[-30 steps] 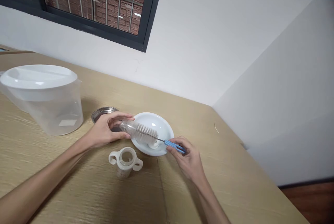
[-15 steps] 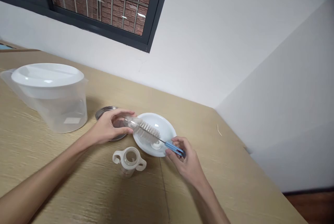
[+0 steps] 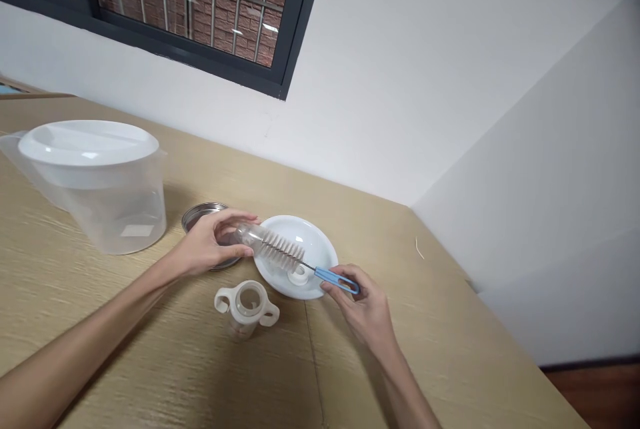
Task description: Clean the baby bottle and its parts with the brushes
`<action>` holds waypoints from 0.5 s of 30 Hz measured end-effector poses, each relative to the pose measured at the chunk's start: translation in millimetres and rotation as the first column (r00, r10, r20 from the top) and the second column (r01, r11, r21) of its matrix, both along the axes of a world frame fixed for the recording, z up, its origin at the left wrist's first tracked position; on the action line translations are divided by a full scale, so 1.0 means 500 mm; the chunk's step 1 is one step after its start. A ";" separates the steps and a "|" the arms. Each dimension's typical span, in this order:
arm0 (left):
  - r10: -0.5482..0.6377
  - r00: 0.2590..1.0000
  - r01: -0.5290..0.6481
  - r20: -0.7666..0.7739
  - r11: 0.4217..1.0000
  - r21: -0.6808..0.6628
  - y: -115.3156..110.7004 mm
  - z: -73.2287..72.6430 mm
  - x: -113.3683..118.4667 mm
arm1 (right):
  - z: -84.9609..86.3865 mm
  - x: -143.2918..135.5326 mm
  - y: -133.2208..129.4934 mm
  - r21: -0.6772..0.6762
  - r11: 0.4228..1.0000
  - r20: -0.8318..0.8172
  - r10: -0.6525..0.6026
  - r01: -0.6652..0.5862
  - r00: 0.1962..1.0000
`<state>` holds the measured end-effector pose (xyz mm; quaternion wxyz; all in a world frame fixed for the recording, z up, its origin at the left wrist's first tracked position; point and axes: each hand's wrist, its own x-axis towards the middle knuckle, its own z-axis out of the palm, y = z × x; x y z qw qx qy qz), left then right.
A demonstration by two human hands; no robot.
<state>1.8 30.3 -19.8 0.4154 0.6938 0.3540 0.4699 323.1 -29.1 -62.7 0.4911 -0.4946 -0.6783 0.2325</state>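
My left hand (image 3: 215, 242) is closed around a clear plastic cap (image 3: 250, 236), its fingers above and thumb below. With my right hand (image 3: 357, 296) I grip the blue handle of a bottle brush (image 3: 286, 250). The white bristles reach into the open end of the cap, and much of the bristle length shows outside it. Beneath the brush sits a white bowl (image 3: 323, 252) with a small white ring-like piece (image 3: 299, 276) in it. Nearer to me a baby bottle (image 3: 249, 302) with two white side handles stands upright without a lid.
A round metal dish (image 3: 193, 217) lies partly hidden behind my left hand. To the left stands a translucent pitcher (image 3: 120, 209) with a white lid. A thin pale strip (image 3: 419, 249) rests on the wooden table (image 3: 165, 362) at the right. Wall and window are behind.
The brush has shifted slightly in the cap, and its bristles look sharper now. My right hand has turned a little on the handle. My left hand stays nearly in place.
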 end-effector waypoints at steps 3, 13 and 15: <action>-0.007 1.000 0.006 0.019 1.000 0.012 -0.004 0.005 0.000 | 0.002 -0.002 -0.001 -0.022 1.000 -0.001 -0.007 0.007 1.000; -0.079 0.994 0.076 0.078 0.996 0.036 -0.005 0.003 -0.004 | 0.021 -0.019 -0.006 0.173 0.984 0.142 -0.061 0.036 0.988; -0.079 0.993 0.075 0.093 0.996 0.043 -0.006 0.005 -0.002 | 0.022 -0.017 -0.005 0.213 0.977 0.158 -0.067 0.033 0.985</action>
